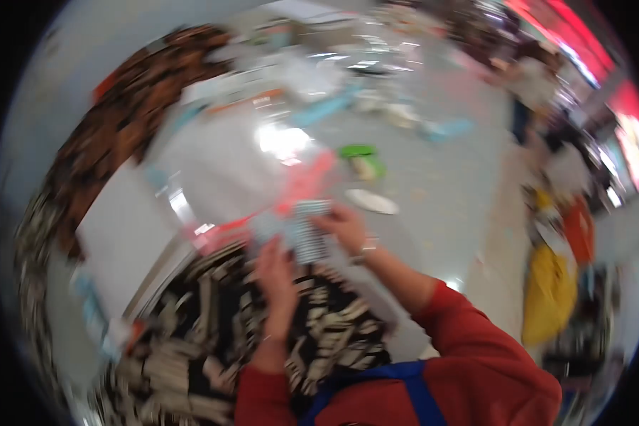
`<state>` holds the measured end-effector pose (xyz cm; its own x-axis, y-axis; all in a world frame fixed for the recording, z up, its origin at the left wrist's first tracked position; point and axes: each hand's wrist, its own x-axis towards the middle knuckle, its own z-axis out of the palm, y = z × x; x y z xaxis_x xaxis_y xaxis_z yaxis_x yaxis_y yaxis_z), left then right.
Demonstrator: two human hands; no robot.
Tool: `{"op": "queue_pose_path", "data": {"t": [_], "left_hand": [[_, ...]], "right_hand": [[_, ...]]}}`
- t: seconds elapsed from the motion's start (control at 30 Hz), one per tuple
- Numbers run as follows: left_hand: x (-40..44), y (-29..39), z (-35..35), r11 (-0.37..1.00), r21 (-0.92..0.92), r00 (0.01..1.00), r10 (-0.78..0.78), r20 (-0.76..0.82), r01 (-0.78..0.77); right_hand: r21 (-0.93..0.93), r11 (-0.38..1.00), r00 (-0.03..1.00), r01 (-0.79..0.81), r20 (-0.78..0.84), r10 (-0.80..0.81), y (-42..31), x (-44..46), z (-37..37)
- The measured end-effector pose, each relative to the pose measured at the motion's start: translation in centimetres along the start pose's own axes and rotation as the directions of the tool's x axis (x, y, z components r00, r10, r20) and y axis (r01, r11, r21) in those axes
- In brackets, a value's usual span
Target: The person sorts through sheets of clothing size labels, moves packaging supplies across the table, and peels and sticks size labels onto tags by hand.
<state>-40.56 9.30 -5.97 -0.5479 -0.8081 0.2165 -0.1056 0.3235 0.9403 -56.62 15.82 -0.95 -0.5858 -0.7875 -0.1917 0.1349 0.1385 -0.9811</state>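
Observation:
A small flat piece with fine light and dark stripes [309, 231], greyish blue, is held up above the patterned black-and-beige fabric. My right hand [344, 227] pinches its right edge. At its lower left is my left hand [275, 270], fingers pointing up at a pale bluish patch beside the striped piece. Blur smears those fingers, so whether they grip it is unclear. Just beyond both hands lies a clear, shiny plastic sheet or bag with a pink-red band [309, 181]. The black-and-beige fabric [319, 312] spreads below my hands.
A green object [362, 160] and a white oval piece [373, 201] lie on the grey table [433, 192]. Light-blue strips [330, 106] are farther back. Brown patterned cloth [131, 106] lies at left. To the right are a yellow bag [549, 295] and other people [536, 89].

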Motion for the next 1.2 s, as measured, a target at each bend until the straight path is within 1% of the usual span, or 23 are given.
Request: {"op": "queue_pose_path", "data": {"t": [0.03,0.07,0.1,0.13,0.17,0.2,0.23,0.27,0.3,0.4,0.43,0.53,0.57,0.67,0.7,0.8,0.83,0.93,1.03,1.13,1.2], "left_hand": [[-0.2,0.8,0.6,0.783,-0.561,0.924,-0.374,-0.078,0.269],[-0.1,0.7,0.1,0.708,-0.588,0.877,-0.481,0.005,0.391],[0.0,0.9,0.5,0.780,-0.581,0.930,-0.352,-0.102,0.231],[0.2,0.4,0.8,0.865,-0.490,0.952,-0.230,-0.202,0.105],[0.3,0.9,0.8,0.885,-0.459,0.957,-0.195,-0.216,0.077],[0.1,1.3,0.1,0.947,-0.318,0.973,-0.105,-0.204,0.036],[0.0,2.0,-0.1,0.896,-0.432,0.977,-0.169,-0.131,0.098],[0.2,2.3,-0.1,0.915,-0.400,0.980,-0.128,-0.154,0.057],[0.1,2.5,-0.1,0.897,-0.433,0.976,-0.161,-0.143,0.085],[0.4,2.2,0.3,0.837,-0.545,0.994,-0.020,-0.111,-0.044],[0.1,2.5,0.0,0.841,-0.540,0.997,-0.027,-0.073,-0.017],[0.0,2.5,-0.4,0.942,-0.297,0.988,0.148,-0.045,-0.155],[0.0,3.0,-0.3,0.941,-0.294,0.985,0.159,-0.060,-0.170],[0.3,2.6,-0.1,0.919,-0.241,0.950,0.306,-0.063,-0.312],[0.2,2.8,-0.2,0.923,-0.294,0.968,0.250,-0.034,-0.248],[0.4,3.1,-0.4,0.918,-0.318,0.970,0.241,-0.027,-0.236],[0.4,3.2,-0.5,0.921,-0.340,0.981,0.196,-0.009,-0.188],[0.3,3.0,-0.3,0.912,-0.370,0.984,0.177,-0.036,-0.178],[0.6,2.4,-0.4,0.931,-0.265,0.968,0.249,-0.042,-0.251],[0.6,1.9,-0.3,0.931,-0.301,0.978,0.195,-0.076,-0.209],[0.6,1.8,-0.2,0.916,-0.364,0.986,0.154,-0.064,-0.167]], "right_hand": [[-0.119,0.992,0.997,0.049,0.069,-0.041,1.3,0.8,-0.8],[-0.137,0.984,0.992,0.112,0.073,-0.102,0.8,0.5,-0.4],[-0.027,0.998,0.995,0.055,0.082,-0.053,0.7,1.2,-0.2],[0.073,0.997,0.998,-0.023,0.058,0.019,1.2,0.7,-0.1],[0.103,0.992,0.993,-0.071,0.102,0.061,1.3,0.5,0.0],[0.133,0.982,0.985,-0.136,0.128,0.119,1.4,0.8,-0.1],[0.165,0.965,0.973,-0.204,0.143,0.181,1.7,0.8,-0.4],[0.170,0.959,0.970,-0.228,0.128,0.208,1.9,0.9,-0.2],[0.165,0.954,0.964,-0.252,0.127,0.232,2.4,1.1,-0.3],[0.295,0.882,0.925,-0.366,0.222,0.310,3.3,1.3,-0.3],[0.305,0.856,0.904,-0.417,0.240,0.354,3.3,1.3,-0.2],[0.325,0.860,0.912,-0.394,0.254,0.322,3.8,1.2,0.4],[0.387,0.852,0.927,-0.352,0.272,0.259,3.8,1.3,0.6],[0.479,0.822,0.945,-0.308,0.255,0.206,1.6,0.7,1.3],[0.472,0.830,0.941,-0.297,0.294,0.170,1.8,1.0,0.7],[0.478,0.847,0.962,-0.233,0.240,0.129,0.5,0.7,1.0],[0.486,0.845,0.962,-0.224,0.247,0.113,0.6,0.9,1.0],[0.473,0.861,0.972,-0.188,0.213,0.095,0.4,0.8,1.1],[0.502,0.843,0.974,-0.193,0.200,0.104,0.7,1.0,1.4],[0.488,0.855,0.979,-0.173,0.184,0.093,0.5,0.9,1.6],[0.473,0.864,0.979,-0.172,0.178,0.098,0.3,0.9,1.6]]}}
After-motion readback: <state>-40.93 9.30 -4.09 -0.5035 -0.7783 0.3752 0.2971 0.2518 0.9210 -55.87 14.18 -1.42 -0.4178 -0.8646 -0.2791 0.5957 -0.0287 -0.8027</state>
